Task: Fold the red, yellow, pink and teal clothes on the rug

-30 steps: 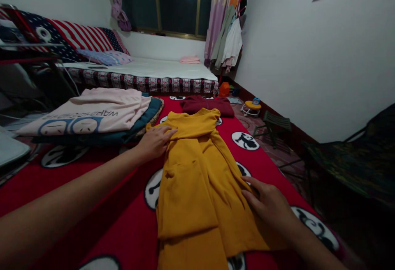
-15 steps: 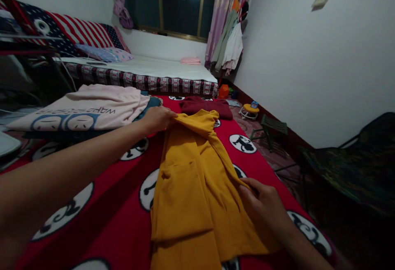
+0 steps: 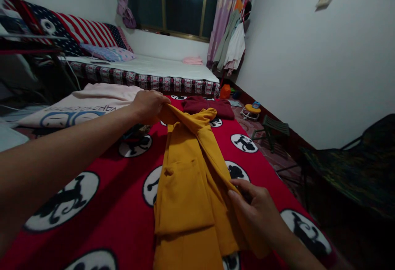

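Observation:
A mustard-yellow garment (image 3: pixel 188 188) lies lengthwise on a red blanket with black-and-white cartoon circles (image 3: pixel 111 204). My left hand (image 3: pixel 148 105) is closed on the garment's far end near the collar and holds it raised off the blanket. My right hand (image 3: pixel 254 212) is closed on the garment's right edge at its near part, pinching a fold of the cloth. Between the two hands the right side of the garment is pulled up into a ridge.
A pale pink folded cloth with blue print (image 3: pixel 80 107) lies at the left. A dark red garment (image 3: pixel 205 105) rests beyond the yellow one. Behind stands a bed (image 3: pixel 148 70), a small stool (image 3: pixel 271 128) and a dark chair (image 3: pixel 354 167) at the right.
Both hands went from lying flat on the yellow garment to gripping it. The left hand lifted the far end up and away; the right edge rose into a ridge.

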